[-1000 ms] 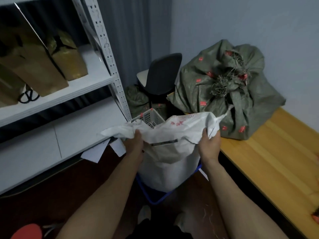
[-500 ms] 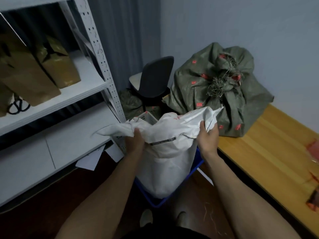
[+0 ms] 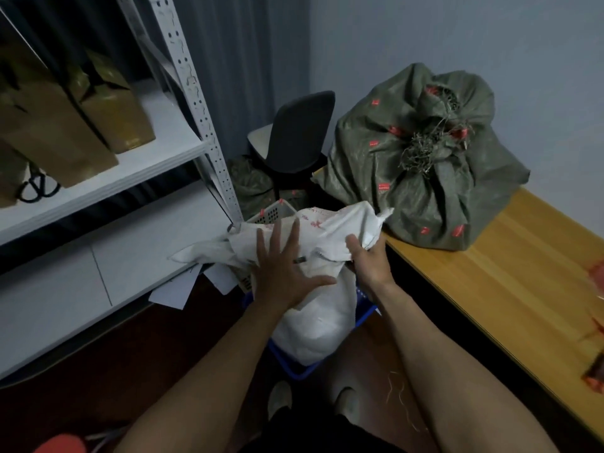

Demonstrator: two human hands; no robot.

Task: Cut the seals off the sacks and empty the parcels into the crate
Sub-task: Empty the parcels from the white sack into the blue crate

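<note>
A white woven sack (image 3: 313, 325) with red print stands in a blue crate (image 3: 302, 371) on the floor in front of me. My left hand (image 3: 284, 269) lies flat on the sack's upper front, fingers spread and straight. My right hand (image 3: 369, 259) grips the sack's crumpled top edge on the right side. A big green sack (image 3: 415, 158) with red marks and a knotted, frayed top sits on the wooden table (image 3: 510, 276) to the right.
A white metal shelf unit (image 3: 183, 148) with brown paper bags (image 3: 108, 106) stands at my left. A dark chair (image 3: 300, 135) and a white perforated basket (image 3: 271, 214) are behind the crate. Loose paper sheets (image 3: 173, 289) lie by the shelf. My feet are just below the crate.
My left hand has let go of the sack's top edge and now lies flat on its front. My right hand keeps its hold on the right edge; the top has folded down.
</note>
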